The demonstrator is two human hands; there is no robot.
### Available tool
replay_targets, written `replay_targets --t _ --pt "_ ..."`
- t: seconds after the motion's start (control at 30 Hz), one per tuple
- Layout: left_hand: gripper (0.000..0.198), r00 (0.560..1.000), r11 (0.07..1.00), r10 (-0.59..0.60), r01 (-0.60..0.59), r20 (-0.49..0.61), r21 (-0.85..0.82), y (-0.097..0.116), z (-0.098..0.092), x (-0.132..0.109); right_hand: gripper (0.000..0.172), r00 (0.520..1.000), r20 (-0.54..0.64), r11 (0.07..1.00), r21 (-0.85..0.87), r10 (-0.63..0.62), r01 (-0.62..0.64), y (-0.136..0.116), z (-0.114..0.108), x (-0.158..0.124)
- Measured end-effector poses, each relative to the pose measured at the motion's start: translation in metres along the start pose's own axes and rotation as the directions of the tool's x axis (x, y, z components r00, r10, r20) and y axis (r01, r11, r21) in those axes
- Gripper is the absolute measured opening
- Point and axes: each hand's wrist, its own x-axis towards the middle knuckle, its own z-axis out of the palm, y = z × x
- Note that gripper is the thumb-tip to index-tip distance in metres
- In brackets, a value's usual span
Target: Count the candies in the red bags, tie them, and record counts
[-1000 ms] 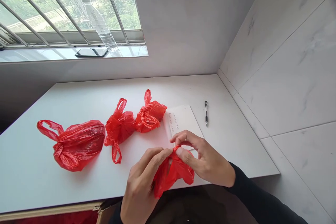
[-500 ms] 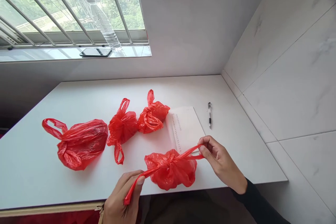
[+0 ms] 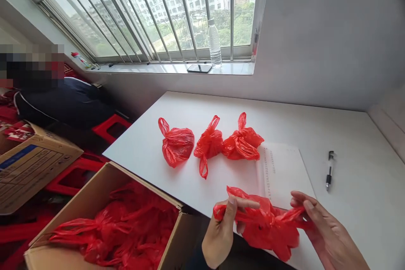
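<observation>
Far left: one person (image 3: 57, 105) in a dark jacket with white piping. In front, one cardboard box (image 3: 34, 166) with a blue stripe; beside it, a red stool (image 3: 112, 128). Next, an open carton (image 3: 77, 206) with a heap of red plastic bags (image 3: 117, 223) inside. On the white table (image 3: 142, 147), a row of three: first knotted bag (image 3: 178, 145), second knotted bag (image 3: 209, 143), third knotted bag (image 3: 243, 141). On the windowsill behind: one phone (image 3: 199, 68), one clear bottle (image 3: 214, 44), upright. Left hand (image 3: 221, 232): clamped on one twisted end of a red bag (image 3: 268, 232). That bag: at the table's near edge, between the two hands, gathered at the middle. Beyond it, one notebook (image 3: 287, 173), open, bearing small writing. Right hand (image 3: 329, 232): thumb and fingers pinch the bag's opposite end. Far right: one pen (image 3: 329, 171), lying on the table.
</observation>
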Motion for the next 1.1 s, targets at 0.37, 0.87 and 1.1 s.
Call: replay_targets --t 0.37,0.87,1.1 --pt "0.032 0.994 0.94 0.085 -0.057 0.069 -0.335 -0.009 0.004 0.015 0.066 0.997 0.056 0.997 -0.056 0.046 -0.043 0.001 0.009 0.01" --pt "0.046 0.998 0.942 -0.045 0.059 0.051 -0.332 -0.009 -0.006 0.028 0.044 0.991 0.128 0.992 -0.114 -0.034 0.049 -0.021 0.034 0.003" --pt "0.051 0.994 0.95 -0.105 0.112 0.04 -0.291 -0.005 0.003 0.031 0.047 0.995 0.104 0.975 0.222 0.006 -0.029 -0.036 0.062 -0.009"
